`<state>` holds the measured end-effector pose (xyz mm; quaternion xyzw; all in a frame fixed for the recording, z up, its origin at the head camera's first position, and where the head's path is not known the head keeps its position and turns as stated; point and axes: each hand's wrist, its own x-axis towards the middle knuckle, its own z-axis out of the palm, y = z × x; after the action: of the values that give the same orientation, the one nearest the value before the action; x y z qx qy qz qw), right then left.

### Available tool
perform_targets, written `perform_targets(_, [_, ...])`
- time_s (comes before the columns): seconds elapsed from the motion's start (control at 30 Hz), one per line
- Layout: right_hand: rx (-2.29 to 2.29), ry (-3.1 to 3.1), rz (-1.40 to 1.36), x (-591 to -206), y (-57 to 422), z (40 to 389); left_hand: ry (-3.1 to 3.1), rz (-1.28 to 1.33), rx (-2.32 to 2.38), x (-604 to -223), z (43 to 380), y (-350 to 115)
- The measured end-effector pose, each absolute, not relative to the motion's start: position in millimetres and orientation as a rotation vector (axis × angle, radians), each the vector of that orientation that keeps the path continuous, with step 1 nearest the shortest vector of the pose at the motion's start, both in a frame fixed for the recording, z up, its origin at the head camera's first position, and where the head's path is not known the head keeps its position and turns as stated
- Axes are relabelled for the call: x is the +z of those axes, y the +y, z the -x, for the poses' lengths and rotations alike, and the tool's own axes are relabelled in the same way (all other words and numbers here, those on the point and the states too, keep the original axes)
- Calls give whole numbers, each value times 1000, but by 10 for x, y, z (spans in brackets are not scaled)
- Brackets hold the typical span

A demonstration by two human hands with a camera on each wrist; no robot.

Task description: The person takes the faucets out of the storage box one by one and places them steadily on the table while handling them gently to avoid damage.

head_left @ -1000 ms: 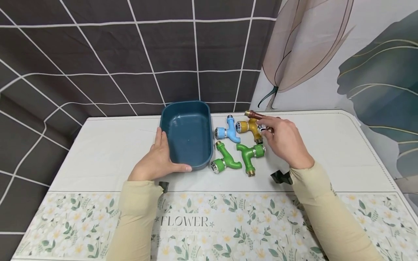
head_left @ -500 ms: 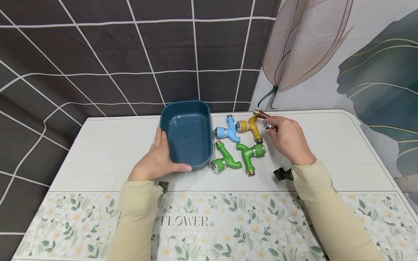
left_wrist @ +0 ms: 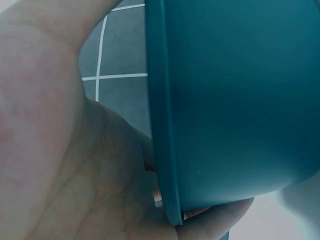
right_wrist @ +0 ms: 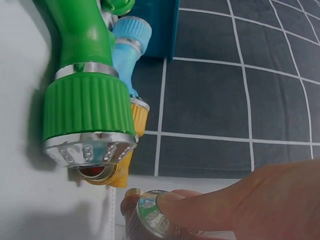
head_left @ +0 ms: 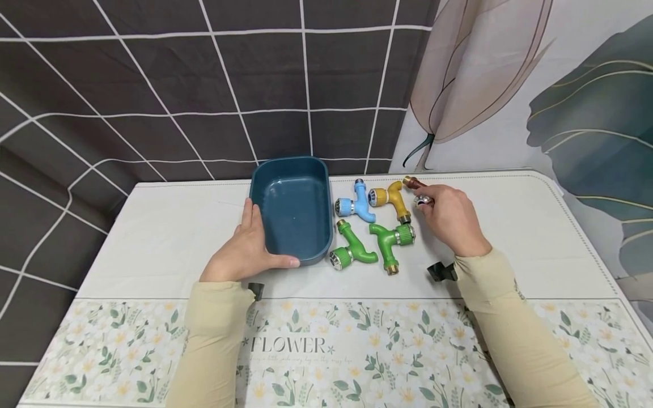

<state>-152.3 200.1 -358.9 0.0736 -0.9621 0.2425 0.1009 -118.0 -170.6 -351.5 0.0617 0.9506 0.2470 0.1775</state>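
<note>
In the head view my left hand [head_left: 240,249] lies at the near left corner of a dark blue plastic basin [head_left: 292,224]. Its fingers stretch along the left side and its thumb along the front; the left wrist view shows fingers against the outer wall [left_wrist: 240,115]. My right hand [head_left: 451,218] grips a dark reddish-brown faucet [head_left: 414,183], its thumb on the chrome-ringed handle in the right wrist view; the palm hides most of the body. Just left of it lie a yellow faucet [head_left: 397,201], a light blue faucet [head_left: 362,204] and two green faucets [head_left: 357,247].
The white tabletop [head_left: 168,238] ends in a flower-print strip [head_left: 316,379] at the front. A dark cloth with white grid lines [head_left: 255,79] hangs behind the table, and a leaf-patterned curtain [head_left: 490,102] hangs at the back right. A black clip-like piece [head_left: 441,272] shows by the right wrist.
My right hand has drawn the brown faucet to the right, away from the yellow one, and it now sits slightly nearer the table's front. The left hand and basin stay put.
</note>
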Motion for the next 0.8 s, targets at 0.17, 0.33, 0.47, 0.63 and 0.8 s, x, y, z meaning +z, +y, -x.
perform_targets(0.17, [698,-2881,-166,-3615,2006,1536,2690,-179,705,-3518,1183,-1712])
perform_targets(0.33, [688,-2901,-151,-3648,2011,1552,2688,-170,695,-3517,1187,-1705])
perform_targets(0.47, [681,-2908,-144,-3663,2019,1552,2690,-178,694,-3507,1191,-1697])
perform_targets(0.63, [677,-2924,-148,-3678,2023,1559,2688,-176,688,-3502,1189,-1701])
perform_targets(0.8, [640,-2961,-172,-3690,2028,1563,2687,-168,685,-3496,1182,-1701])
